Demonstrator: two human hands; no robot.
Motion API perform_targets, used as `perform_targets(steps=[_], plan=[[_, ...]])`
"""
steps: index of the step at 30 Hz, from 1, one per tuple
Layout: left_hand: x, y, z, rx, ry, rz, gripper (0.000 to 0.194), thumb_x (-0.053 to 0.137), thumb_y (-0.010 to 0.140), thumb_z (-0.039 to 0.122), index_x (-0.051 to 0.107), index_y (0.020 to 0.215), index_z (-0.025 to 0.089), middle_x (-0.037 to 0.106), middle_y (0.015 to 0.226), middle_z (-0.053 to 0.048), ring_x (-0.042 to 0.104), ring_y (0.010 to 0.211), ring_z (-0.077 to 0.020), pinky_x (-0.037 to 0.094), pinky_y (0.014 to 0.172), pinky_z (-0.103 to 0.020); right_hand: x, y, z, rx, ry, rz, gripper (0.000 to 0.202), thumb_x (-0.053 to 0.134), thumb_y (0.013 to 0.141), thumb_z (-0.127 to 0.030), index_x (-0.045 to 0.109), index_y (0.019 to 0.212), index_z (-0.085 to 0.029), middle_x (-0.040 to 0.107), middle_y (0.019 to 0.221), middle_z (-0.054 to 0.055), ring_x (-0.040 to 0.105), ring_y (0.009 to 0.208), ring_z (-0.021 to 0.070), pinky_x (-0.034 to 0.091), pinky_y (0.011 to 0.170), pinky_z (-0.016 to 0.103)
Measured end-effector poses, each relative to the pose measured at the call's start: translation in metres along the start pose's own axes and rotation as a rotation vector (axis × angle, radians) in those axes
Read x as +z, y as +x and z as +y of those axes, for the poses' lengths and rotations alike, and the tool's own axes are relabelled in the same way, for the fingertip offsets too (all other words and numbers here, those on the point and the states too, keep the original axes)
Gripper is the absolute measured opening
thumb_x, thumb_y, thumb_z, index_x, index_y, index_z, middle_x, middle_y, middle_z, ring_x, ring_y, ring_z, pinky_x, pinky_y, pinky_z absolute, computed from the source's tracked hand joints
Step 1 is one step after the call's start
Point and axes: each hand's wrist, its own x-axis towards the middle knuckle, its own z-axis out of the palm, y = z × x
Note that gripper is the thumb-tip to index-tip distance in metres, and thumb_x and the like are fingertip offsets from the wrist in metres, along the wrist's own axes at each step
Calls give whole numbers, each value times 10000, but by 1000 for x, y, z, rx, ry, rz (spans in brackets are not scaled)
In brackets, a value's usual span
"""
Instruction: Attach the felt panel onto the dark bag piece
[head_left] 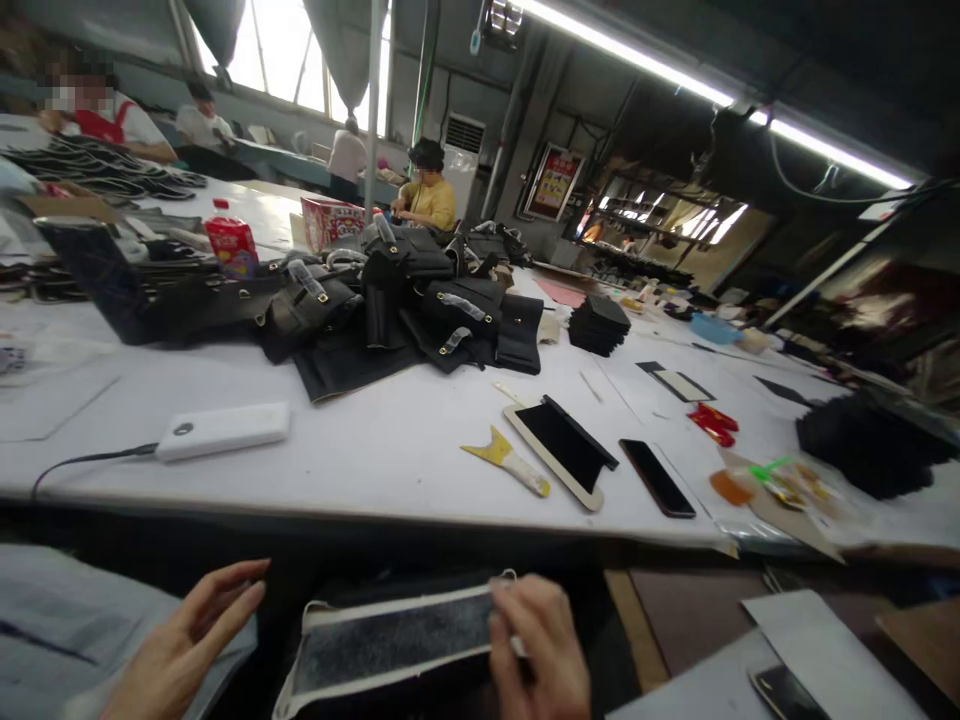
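Observation:
Below the table's front edge lies a dark rectangular panel (397,640) with pale edging and small pale loops at its upper corners. My right hand (536,645) is closed on the panel's right end, thumb and fingers pinching it. Left of the panel, my left hand (191,640) is held apart from it, fingers extended and spread from the thumb, with nothing in them. On the table above are a yellow and white forked tool (506,460), a black piece with a cream border (562,450) and a dark phone (657,478).
Black leather bags (405,290) are heaped on the white table (360,440). A white power bank (225,430) with a cable lies at left, a red bottle (231,240) behind it. Black stacked pieces (874,440) stand at right. People work in the background.

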Motion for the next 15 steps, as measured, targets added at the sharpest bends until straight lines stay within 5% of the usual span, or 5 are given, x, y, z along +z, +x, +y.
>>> perform_targets(steps=[1,4,8,12,15], plan=[[-7,5,18,38,29,-57,546,525,792,693,627,1136,281,736,1096,-43,686,1049,-295,582,890,-398,-8,14,28,137,-37,-166,223,471,961,-210,596,1145,-198,651,969,66,604,952,192,514,829,314],[-9,10,94,313,172,-212,551,672,743,596,609,1208,309,579,1382,-34,537,1272,-299,414,1100,-446,-1,49,103,252,-129,-315,246,534,951,-266,624,1143,-142,652,1069,123,575,1060,254,474,958,415],[31,2,187,571,301,-645,666,791,680,502,587,1286,316,461,1494,-44,459,1343,-292,389,1120,-412,48,70,155,336,-231,-474,343,694,856,-280,618,1160,-140,630,1121,116,557,1097,301,454,952,523],[92,0,224,859,242,-933,762,819,614,570,584,1291,311,381,1546,-60,374,1396,-323,336,1144,-463,71,79,161,438,-212,-536,181,660,879,-237,626,1036,-155,613,1095,59,557,1086,261,448,952,510],[133,5,225,1020,143,-1021,787,834,596,567,575,1288,295,344,1566,-55,329,1417,-339,284,1161,-489,53,73,154,523,-79,-526,112,616,891,-212,618,989,-158,605,1069,49,553,1067,241,437,957,483]])
